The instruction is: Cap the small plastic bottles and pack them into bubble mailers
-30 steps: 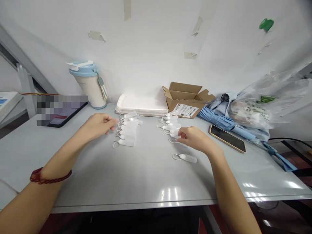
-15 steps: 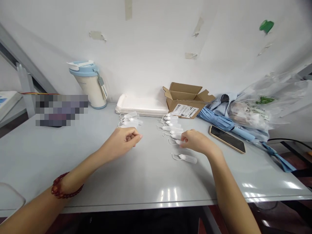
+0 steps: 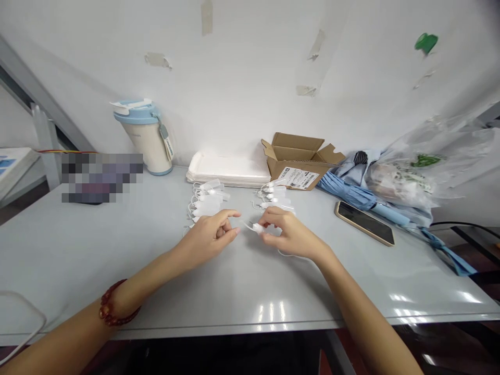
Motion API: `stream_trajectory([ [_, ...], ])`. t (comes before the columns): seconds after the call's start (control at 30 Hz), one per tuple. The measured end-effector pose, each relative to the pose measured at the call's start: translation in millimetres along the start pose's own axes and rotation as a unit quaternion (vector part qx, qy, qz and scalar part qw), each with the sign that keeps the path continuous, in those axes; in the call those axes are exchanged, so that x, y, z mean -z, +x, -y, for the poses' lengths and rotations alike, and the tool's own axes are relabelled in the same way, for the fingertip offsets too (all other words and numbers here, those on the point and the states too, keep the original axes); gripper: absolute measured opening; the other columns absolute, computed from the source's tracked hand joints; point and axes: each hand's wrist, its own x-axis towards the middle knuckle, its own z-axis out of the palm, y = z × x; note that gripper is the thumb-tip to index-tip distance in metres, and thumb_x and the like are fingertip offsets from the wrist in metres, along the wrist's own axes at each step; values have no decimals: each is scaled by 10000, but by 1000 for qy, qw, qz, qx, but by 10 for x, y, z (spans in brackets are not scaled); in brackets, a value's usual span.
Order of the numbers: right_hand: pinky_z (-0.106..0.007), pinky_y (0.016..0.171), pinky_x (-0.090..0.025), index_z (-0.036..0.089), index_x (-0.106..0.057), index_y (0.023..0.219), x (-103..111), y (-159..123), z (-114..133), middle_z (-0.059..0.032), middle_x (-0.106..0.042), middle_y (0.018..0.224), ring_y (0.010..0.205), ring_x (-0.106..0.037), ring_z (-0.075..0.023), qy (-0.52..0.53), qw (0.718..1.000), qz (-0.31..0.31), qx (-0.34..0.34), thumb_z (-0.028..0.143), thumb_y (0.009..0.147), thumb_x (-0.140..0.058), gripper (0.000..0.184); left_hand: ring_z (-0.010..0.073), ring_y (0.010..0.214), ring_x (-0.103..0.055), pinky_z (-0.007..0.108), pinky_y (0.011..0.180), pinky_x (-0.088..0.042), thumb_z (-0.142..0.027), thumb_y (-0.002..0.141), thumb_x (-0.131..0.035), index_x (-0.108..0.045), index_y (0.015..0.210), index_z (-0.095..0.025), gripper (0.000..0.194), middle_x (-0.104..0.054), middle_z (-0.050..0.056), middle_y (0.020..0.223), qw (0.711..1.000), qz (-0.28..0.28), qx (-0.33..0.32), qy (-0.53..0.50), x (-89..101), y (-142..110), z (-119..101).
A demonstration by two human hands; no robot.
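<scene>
My right hand (image 3: 291,233) grips a small clear plastic dropper bottle with a white tip (image 3: 258,228), its thin cap strap pointing left. Facing it, my left hand (image 3: 213,233) has thumb and index finger apart near the strap's end, the other fingers curled. A column of similar dropper bottles (image 3: 207,207) lies beyond and partly under my left hand. Another group of dropper bottles (image 3: 277,200) lies behind my right hand, which hides part of it. One more white strap shows below my right wrist.
White trays (image 3: 234,169) are stacked by the wall beside an open cardboard box (image 3: 292,172). At right are a phone (image 3: 365,223), a blue folded umbrella (image 3: 347,190) and a plastic bag (image 3: 406,177). A cream tumbler (image 3: 146,143) stands at back left.
My right hand has moved left with a dropper bottle, toward the middle. My left hand has shifted slightly right and down, its thumb and index finger spreading from a closed pose.
</scene>
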Motion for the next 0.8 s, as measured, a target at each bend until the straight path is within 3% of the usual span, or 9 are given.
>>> stream_trajectory([
  [0.1, -276, 701, -400, 172, -612, 810, -49, 4, 16, -29, -558, 815, 781, -500, -157, 13, 1000, 15, 10, 167, 773, -552, 71, 130, 531, -512, 238, 525, -391, -385, 881, -441, -555, 1153, -192, 352, -580, -23, 653, 1000, 2, -8, -2, -1, -3, -13],
  [0.23, -270, 674, -377, 163, -580, 753, -77, 19, -1, -21, -536, 765, 725, -472, -143, 9, 999, 32, 16, 144, 786, -517, 74, 120, 528, -493, 228, 516, -372, -372, 888, -440, -642, 930, -187, 276, -584, -16, 628, 1000, -3, -24, 1, 6, -10, -34],
  [0.37, -264, 633, -338, 167, -505, 665, -67, 33, 1, 3, -475, 690, 651, -423, -124, 25, 998, 47, 18, 143, 836, -440, 184, 114, 526, -455, 228, 505, -349, -366, 894, -436, -655, 859, -184, 286, -573, -14, 628, 1000, -1, -26, -8, 7, -17, -29],
  [0.53, -266, 647, -338, 169, -504, 670, -69, 30, 20, 7, -464, 695, 662, -440, -125, 103, 992, 66, 9, 146, 860, -371, 234, 101, 498, -436, 226, 465, -348, -426, 894, -433, -656, 881, -180, 332, -583, -5, 686, 992, 44, 35, -113, 18, -3, -34],
  [0.8, -256, 630, -328, 174, -504, 660, -132, 10, 84, 17, -439, 665, 655, -425, -121, 217, 972, 89, -11, 161, 838, -340, 243, 78, 478, -398, 238, 504, -324, -446, 882, -478, -608, 730, -157, 351, -543, -16, 640, 968, 84, 71, -227, 25, 15, -43],
])
